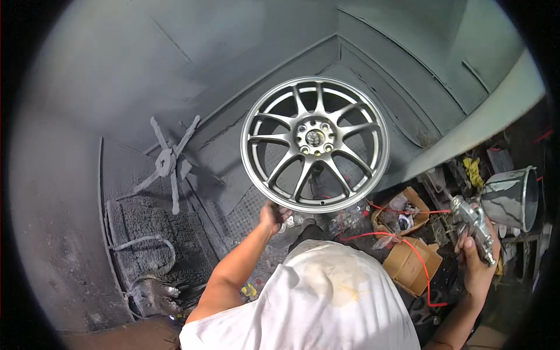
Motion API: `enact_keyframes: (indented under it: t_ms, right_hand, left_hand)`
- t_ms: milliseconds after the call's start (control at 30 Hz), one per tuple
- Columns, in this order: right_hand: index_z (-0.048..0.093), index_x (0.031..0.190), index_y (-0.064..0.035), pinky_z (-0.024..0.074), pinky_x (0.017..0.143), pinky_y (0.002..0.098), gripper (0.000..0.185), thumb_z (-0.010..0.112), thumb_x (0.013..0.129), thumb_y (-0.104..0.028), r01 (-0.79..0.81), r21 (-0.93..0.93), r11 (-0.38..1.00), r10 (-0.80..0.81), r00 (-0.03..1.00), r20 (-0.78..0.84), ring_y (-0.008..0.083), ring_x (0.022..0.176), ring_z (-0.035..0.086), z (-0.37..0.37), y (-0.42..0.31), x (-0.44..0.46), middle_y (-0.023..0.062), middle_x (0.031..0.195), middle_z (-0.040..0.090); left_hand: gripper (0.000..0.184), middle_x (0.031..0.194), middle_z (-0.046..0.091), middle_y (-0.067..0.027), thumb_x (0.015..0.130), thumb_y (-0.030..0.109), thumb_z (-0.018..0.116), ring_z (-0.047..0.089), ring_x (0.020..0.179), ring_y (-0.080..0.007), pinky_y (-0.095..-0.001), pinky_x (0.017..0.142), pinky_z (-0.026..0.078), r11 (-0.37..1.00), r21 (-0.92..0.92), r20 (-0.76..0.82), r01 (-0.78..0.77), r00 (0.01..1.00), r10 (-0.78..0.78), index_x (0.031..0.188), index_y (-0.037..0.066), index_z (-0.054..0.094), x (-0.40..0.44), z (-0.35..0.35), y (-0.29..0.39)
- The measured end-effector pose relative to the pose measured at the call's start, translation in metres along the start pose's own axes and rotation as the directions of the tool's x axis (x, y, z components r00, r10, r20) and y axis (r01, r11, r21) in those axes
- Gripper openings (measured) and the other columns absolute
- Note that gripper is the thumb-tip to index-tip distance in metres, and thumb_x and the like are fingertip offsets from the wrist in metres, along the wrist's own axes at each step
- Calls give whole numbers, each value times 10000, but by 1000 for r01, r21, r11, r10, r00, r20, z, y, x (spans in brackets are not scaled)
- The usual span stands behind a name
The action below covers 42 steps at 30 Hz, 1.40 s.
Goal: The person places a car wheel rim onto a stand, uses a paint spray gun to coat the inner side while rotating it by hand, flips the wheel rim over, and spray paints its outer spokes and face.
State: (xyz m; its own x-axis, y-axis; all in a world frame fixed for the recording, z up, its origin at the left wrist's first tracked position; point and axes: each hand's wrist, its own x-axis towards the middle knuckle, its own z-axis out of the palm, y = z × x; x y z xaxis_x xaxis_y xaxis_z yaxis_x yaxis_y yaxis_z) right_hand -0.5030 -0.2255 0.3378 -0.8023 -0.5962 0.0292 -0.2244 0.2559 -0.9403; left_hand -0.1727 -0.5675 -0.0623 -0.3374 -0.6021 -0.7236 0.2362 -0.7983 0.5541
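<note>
A silver-grey alloy wheel (306, 172) with several thin spokes faces up in the middle of the view. My left hand (273, 218) is closed at its near left edge, the fingers reaching under the rim and partly hidden in shadow. What supports the wheel from below is mostly covered. Out to the right, my right hand (475, 248) grips a metal spray gun (471, 224), held apart from the wheel. A paint-streaked metal cup (506, 199) is at the gun, tilted with its round end facing right.
A grey-coated stand with several arms (166, 162) is at the left by a fuzzy dark mat (151, 233). Grey booth walls (245, 46) rise behind. A red hose (417, 254) runs past cardboard boxes (411, 268) at the lower right. Cluttered shelves stand at the right.
</note>
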Motion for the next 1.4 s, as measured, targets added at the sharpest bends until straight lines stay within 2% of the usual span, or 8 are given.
enact_keyframes:
  t_ms: [267,533,567,700,867,1067,1233,1400]
  right_hand:
    - [574,1275,158,524,631,291,783,843,773,-379,-94,36,995,72,915,397,162,641,660,43,-61,-11,123,819,683]
    - [486,1426,115,382,458,234,835,768,870,-440,55,-128,990,-37,990,135,114,589,560,73,-70,16,87,730,602]
    - [487,1419,114,380,454,234,846,778,863,-453,61,-102,993,-49,992,114,118,564,557,80,-70,16,79,697,608]
    - [583,1291,135,484,529,295,771,811,832,-441,34,16,999,-38,948,316,157,554,613,87,-64,-6,82,644,646]
    - [669,1128,125,499,741,319,608,848,775,-337,-340,-50,939,313,784,536,195,787,647,79,-78,-7,114,838,696]
    - [581,1361,55,463,680,255,601,744,902,-298,87,-381,921,13,968,251,92,738,549,36,-52,41,20,835,615]
    - [521,1426,67,414,595,214,684,736,905,-321,235,-101,967,-199,939,281,63,675,518,37,-45,84,17,800,608]
    - [654,1331,-1,485,864,304,512,750,871,-202,152,23,988,-131,749,650,184,920,634,20,-49,75,99,1020,689]
  left_hand:
    - [435,1210,686,-98,1047,342,372,640,1084,-258,-406,973,508,927,251,107,280,943,-314,1302,71,597,-25,-30,-32]
    - [403,1260,673,-149,1007,274,500,638,1062,-258,-403,962,518,719,692,201,-69,974,-100,1287,15,632,14,-120,-68]
    - [346,1182,699,-129,989,235,519,656,963,-238,-356,858,540,854,502,57,138,980,-192,1202,21,688,9,-109,-55]
    - [333,1089,723,-76,975,209,524,654,892,-182,-323,740,501,746,666,112,-11,990,-85,1213,39,682,10,-99,-12]
    - [321,1138,719,-65,1009,234,520,667,929,-181,-317,769,510,678,735,60,-6,997,-56,1252,82,664,21,-132,17]
    - [284,1108,717,-68,996,170,515,659,881,-155,-300,725,494,715,699,17,-23,1000,15,1222,68,653,25,-126,-11]
    - [315,1042,726,-106,961,214,608,676,897,-206,-354,845,544,711,688,83,-149,988,126,1173,-4,688,12,-92,-101]
    - [396,1218,707,-195,946,275,614,661,1151,-340,-416,1005,501,233,964,145,-132,989,-41,1263,46,676,-90,-28,-147]
